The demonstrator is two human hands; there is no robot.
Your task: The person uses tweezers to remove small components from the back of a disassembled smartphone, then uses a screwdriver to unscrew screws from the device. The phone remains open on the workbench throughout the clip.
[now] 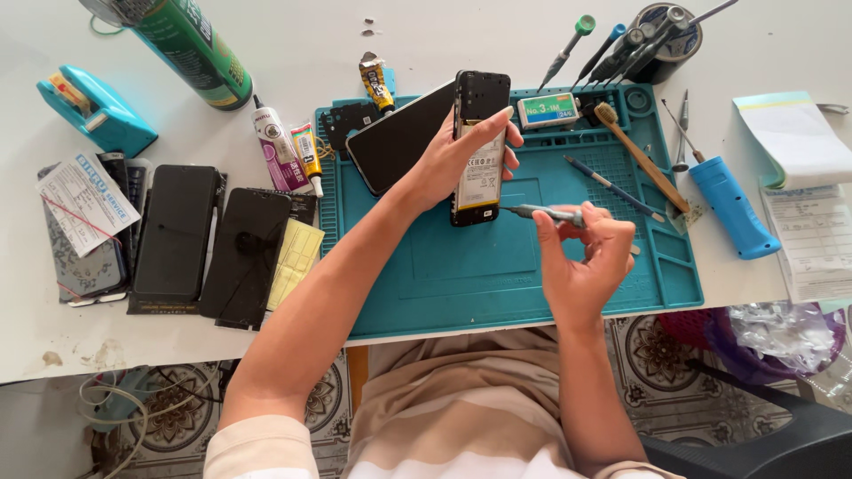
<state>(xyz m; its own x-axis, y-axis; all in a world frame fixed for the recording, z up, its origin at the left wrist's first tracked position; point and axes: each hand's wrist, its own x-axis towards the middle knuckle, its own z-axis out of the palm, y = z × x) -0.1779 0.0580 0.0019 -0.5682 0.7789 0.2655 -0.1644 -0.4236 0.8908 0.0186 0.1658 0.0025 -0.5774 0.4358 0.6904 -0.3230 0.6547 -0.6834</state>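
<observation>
Gripping an opened phone [480, 146] upright above the teal work mat [497, 275]: left hand [453, 160], fingers wrapped round the frame from the left, thumb side behind, battery and inner boards turned toward the wearer so the interior faces the tool.

Pinched shut round a slim grey screwdriver [546, 213]: right hand [586, 257], shaft lying nearly level, tip just at the lower right edge of the phone near its bottom corner; contact with a screw too small to confirm.

Lying flat on the mat behind the phone, dark and glossy side up: detached back cover or screen panel [399, 137], set aside within reach.

Resting diagonally on the mat's right half: wooden-handled brush [635, 151] and thin blue-handled tool [612, 188], both near the working hand.

Standing in a round holder [667, 40] at the mat's far right corner: several screwdrivers, handles up for quick picking.

Placed right of the mat on the white table [266, 44]: blue cylindrical tool [732, 208], beside a notepad [794, 137].

Grouped left of the mat: glue tubes [288, 146], dark phone panels [213, 239], a yellow adhesive sheet [295, 251], a green spray can [191, 44], a teal tape dispenser [93, 111].
</observation>
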